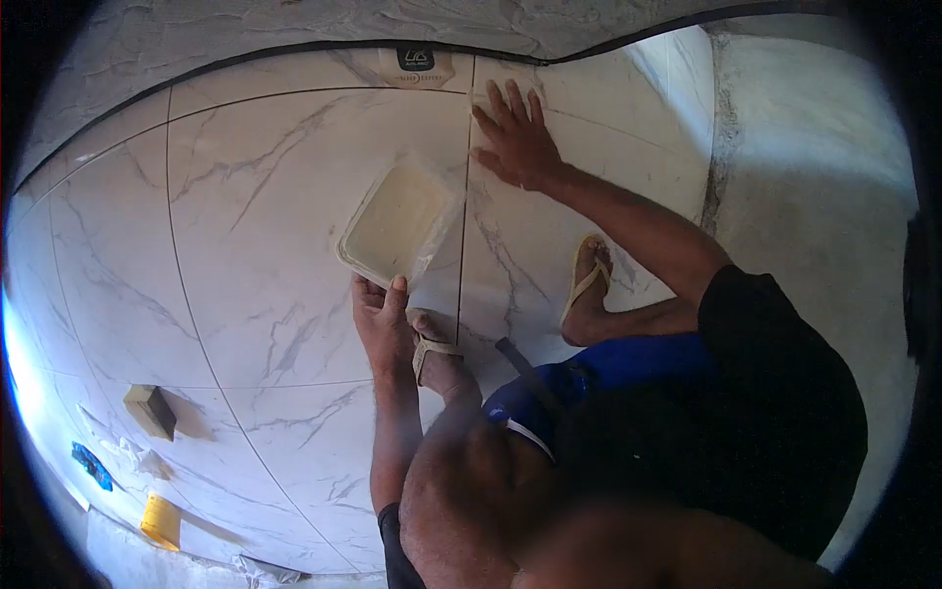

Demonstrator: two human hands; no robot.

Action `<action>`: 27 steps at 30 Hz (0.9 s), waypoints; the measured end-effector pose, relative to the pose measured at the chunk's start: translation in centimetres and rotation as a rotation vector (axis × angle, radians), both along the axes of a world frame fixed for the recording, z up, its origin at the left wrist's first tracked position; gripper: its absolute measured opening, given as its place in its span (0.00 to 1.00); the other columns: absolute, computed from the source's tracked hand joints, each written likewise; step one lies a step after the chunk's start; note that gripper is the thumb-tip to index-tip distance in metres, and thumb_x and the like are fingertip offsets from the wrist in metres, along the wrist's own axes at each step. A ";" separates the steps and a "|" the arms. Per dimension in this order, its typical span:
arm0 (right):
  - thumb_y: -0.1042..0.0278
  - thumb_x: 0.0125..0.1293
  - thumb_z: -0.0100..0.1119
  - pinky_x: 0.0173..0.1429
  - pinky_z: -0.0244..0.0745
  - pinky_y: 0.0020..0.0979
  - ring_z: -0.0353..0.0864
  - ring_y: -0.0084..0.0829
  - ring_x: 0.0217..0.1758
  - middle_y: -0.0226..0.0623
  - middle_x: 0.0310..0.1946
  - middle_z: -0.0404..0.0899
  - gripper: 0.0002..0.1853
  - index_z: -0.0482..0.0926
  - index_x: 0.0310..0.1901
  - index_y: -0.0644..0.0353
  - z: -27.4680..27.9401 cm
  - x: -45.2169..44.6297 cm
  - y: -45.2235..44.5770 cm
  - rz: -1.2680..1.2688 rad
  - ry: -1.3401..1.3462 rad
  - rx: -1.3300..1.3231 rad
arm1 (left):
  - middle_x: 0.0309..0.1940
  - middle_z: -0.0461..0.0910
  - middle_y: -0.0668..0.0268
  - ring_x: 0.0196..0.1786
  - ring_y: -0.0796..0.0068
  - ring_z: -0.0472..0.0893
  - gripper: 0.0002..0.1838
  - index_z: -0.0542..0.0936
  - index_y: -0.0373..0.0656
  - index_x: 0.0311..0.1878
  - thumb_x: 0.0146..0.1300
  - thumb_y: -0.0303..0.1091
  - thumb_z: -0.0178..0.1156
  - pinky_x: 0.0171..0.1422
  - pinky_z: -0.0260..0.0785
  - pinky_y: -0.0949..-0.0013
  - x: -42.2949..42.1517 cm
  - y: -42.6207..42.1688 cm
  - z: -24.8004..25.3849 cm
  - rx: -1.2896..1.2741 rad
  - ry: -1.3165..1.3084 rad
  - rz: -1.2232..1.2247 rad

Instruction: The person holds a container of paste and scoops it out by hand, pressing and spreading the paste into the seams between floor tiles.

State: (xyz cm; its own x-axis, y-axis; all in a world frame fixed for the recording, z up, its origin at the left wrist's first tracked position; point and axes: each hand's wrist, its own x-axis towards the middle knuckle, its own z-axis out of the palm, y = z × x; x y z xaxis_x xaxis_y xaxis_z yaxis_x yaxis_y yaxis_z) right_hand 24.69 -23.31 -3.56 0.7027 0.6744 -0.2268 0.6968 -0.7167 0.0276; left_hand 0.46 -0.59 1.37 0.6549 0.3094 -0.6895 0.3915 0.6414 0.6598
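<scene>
My left hand [381,319] grips the near edge of a white rectangular plastic tub [365,257], thumb over its rim and fingers beneath. Inside the tub is a pale, cream-coloured content; I cannot make out whether it is liquid or paste. The tub is tilted somewhat, above or on the marble-patterned floor tiles [294,236]. My right hand [520,137] lies on the tiles with its fingers spread, beside a dark joint line, and holds nothing.
A sandalled foot [437,358] is close to the tub, another [589,280] farther right. At lower left lie a brownish block [150,410], a blue crumpled item [91,465], white crumpled plastic [142,456] and a yellow container [161,521]. A black-edged mattress [294,25] borders the top.
</scene>
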 end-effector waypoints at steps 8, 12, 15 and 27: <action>0.40 0.70 0.56 0.80 0.38 0.67 0.40 0.61 0.83 0.55 0.80 0.44 0.38 0.65 0.74 0.53 1.2 -0.1 0.1 0.050 0.021 0.023 | 0.55 0.79 0.59 0.57 0.73 0.79 0.29 0.66 0.34 0.69 0.67 0.26 0.63 0.63 0.70 0.69 -0.1 -0.1 -0.3 -0.029 -0.014 0.033; 0.38 0.70 0.54 0.80 0.37 0.67 0.40 0.60 0.83 0.54 0.80 0.46 0.37 0.65 0.74 0.51 0.2 2.7 0.3 0.082 -0.054 0.038 | 0.57 0.78 0.57 0.57 0.69 0.78 0.25 0.69 0.32 0.65 0.67 0.27 0.61 0.61 0.71 0.65 -0.1 -0.1 0.2 0.012 -0.001 0.005; 0.36 0.71 0.53 0.80 0.36 0.66 0.39 0.59 0.84 0.53 0.81 0.45 0.38 0.65 0.75 0.51 0.3 2.3 -0.4 0.130 -0.016 0.015 | 0.57 0.78 0.57 0.56 0.69 0.78 0.25 0.69 0.31 0.66 0.67 0.27 0.60 0.61 0.71 0.65 0.1 0.0 0.5 0.075 0.038 -0.046; 0.35 0.68 0.56 0.80 0.36 0.67 0.40 0.61 0.83 0.53 0.80 0.45 0.41 0.64 0.75 0.51 0.1 2.3 -1.1 0.144 -0.030 0.066 | 0.57 0.78 0.57 0.56 0.70 0.78 0.24 0.70 0.32 0.66 0.67 0.26 0.59 0.61 0.70 0.66 0.5 -0.3 0.5 0.002 -0.063 0.033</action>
State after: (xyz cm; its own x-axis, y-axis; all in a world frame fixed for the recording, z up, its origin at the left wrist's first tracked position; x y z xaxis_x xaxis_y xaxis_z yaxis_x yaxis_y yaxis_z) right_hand 26.95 -24.37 -3.47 0.6033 0.7816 -0.1585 0.7922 -0.6103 0.0060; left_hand 1.01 -0.88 1.88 0.6865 0.3330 -0.6464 0.3279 0.6517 0.6839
